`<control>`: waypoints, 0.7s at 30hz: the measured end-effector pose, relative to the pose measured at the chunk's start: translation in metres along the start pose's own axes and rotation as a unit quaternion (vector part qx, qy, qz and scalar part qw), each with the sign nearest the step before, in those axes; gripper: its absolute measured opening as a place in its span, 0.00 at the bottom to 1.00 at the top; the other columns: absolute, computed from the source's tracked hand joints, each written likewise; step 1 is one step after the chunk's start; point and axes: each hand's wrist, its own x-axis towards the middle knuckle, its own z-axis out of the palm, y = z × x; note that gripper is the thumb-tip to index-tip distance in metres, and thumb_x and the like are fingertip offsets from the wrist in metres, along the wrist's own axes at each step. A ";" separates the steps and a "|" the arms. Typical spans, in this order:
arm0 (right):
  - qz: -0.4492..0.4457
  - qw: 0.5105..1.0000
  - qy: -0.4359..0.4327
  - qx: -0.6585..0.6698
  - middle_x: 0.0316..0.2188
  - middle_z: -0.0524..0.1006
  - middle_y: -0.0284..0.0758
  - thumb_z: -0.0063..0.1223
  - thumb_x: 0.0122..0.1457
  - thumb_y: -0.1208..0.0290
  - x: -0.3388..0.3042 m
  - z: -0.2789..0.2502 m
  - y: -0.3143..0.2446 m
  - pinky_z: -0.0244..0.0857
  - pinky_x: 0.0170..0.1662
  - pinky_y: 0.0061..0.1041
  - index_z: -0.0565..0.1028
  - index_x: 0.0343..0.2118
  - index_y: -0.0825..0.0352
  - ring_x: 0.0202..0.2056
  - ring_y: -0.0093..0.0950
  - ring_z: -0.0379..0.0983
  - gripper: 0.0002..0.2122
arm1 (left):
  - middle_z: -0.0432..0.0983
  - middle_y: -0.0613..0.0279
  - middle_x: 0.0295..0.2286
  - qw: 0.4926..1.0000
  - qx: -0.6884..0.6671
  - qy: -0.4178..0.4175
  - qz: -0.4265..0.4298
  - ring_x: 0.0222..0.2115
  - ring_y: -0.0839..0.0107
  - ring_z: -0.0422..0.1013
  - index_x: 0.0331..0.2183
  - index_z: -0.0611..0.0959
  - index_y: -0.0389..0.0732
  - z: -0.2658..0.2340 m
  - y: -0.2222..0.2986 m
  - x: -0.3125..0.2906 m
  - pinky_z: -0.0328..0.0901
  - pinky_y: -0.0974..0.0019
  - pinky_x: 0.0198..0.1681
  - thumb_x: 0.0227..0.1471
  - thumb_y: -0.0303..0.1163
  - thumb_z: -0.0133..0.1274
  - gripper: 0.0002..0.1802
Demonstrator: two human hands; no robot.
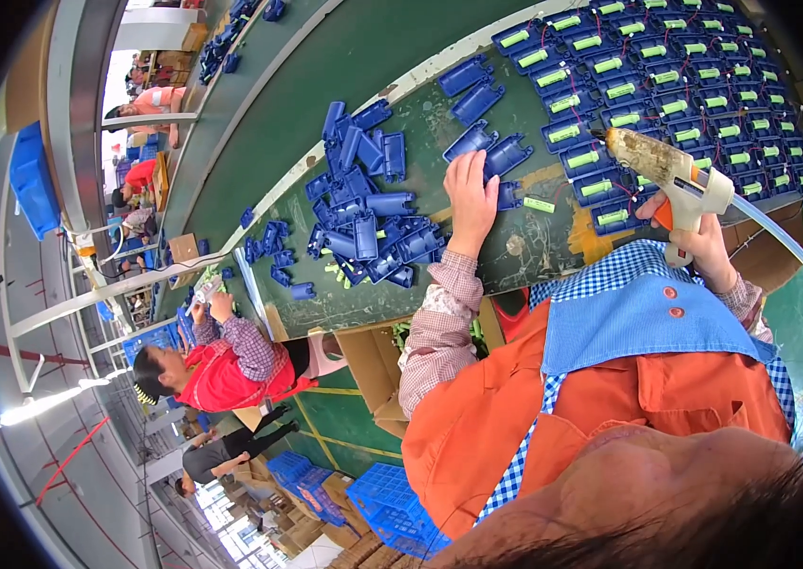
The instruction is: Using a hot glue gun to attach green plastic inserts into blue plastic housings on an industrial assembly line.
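Note:
My right hand (691,237) grips a hot glue gun (653,163), pale with a browned, glue-stained front and an orange trigger. Its nozzle points up and left over a row of blue plastic casings with green battery cells. My left hand (470,204) reaches across the table, with bent fingers on a blue plastic casing (470,140); the thumb is hardly visible. Beside those fingers lies another half-round casing (507,155). Between my hands, a loose green battery cell (540,204) with a thin wire lies on the green tabletop (515,248).
Many battery-fitted casings (667,78) stand in rows at the far right. A heap of casings (363,209) covers the table to the left. A clear tube (785,232) trails from the glue gun. An open cardboard box (368,365) sits below the edge; a co-worker (230,360) works farther left.

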 end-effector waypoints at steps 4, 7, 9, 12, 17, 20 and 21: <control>-0.005 1.000 0.008 0.009 0.40 0.74 0.42 0.51 0.42 0.71 -0.002 0.002 -0.003 0.64 0.46 0.26 0.66 0.49 0.72 0.43 0.28 0.70 0.27 | 0.68 0.54 0.47 0.999 -0.009 -0.001 0.033 0.50 0.54 0.61 0.49 0.73 0.38 0.010 0.004 0.017 0.55 0.55 0.54 0.44 0.29 0.57 0.26; -0.007 1.000 0.012 -0.004 0.40 0.75 0.42 0.51 0.42 0.71 -0.002 -0.003 0.000 0.64 0.46 0.25 0.66 0.49 0.72 0.42 0.28 0.70 0.27 | 0.69 0.55 0.46 0.999 -0.015 -0.002 0.049 0.50 0.55 0.61 0.48 0.74 0.39 0.014 0.006 0.029 0.55 0.55 0.53 0.44 0.30 0.57 0.26; -0.006 1.000 0.009 -0.007 0.40 0.75 0.42 0.52 0.42 0.70 -0.001 -0.002 -0.002 0.64 0.46 0.25 0.66 0.49 0.72 0.42 0.27 0.70 0.27 | 0.69 0.56 0.46 0.998 -0.002 0.000 0.056 0.51 0.55 0.61 0.48 0.74 0.39 0.015 0.008 0.037 0.54 0.54 0.53 0.44 0.30 0.57 0.26; -0.008 1.000 0.001 -0.011 0.40 0.75 0.42 0.52 0.42 0.70 0.002 0.000 -0.001 0.64 0.46 0.25 0.67 0.48 0.72 0.42 0.27 0.70 0.27 | 0.68 0.55 0.47 0.998 0.036 0.026 0.044 0.51 0.54 0.60 0.47 0.74 0.40 0.016 0.005 0.042 0.54 0.53 0.54 0.44 0.31 0.57 0.26; -0.012 1.000 0.007 -0.014 0.40 0.76 0.43 0.52 0.41 0.68 0.003 -0.003 0.005 0.64 0.45 0.25 0.67 0.48 0.73 0.40 0.27 0.71 0.27 | 0.65 0.53 0.49 0.997 0.033 0.066 0.014 0.52 0.51 0.58 0.47 0.75 0.41 0.018 0.009 0.041 0.53 0.51 0.56 0.43 0.32 0.57 0.26; -0.021 0.999 0.014 -0.021 0.39 0.76 0.42 0.51 0.40 0.67 0.001 -0.008 0.005 0.64 0.45 0.25 0.67 0.47 0.73 0.41 0.28 0.71 0.27 | 0.60 0.52 0.54 0.998 0.010 0.017 0.066 0.56 0.49 0.54 0.50 0.74 0.45 0.006 0.016 0.042 0.49 0.49 0.58 0.43 0.36 0.59 0.30; -0.023 0.999 0.019 -0.020 0.39 0.76 0.42 0.51 0.40 0.68 0.001 -0.008 0.005 0.64 0.44 0.25 0.67 0.47 0.73 0.41 0.28 0.71 0.27 | 0.58 0.52 0.56 0.997 0.009 -0.008 0.080 0.57 0.49 0.53 0.51 0.74 0.47 0.001 0.018 0.041 0.48 0.48 0.59 0.42 0.38 0.60 0.31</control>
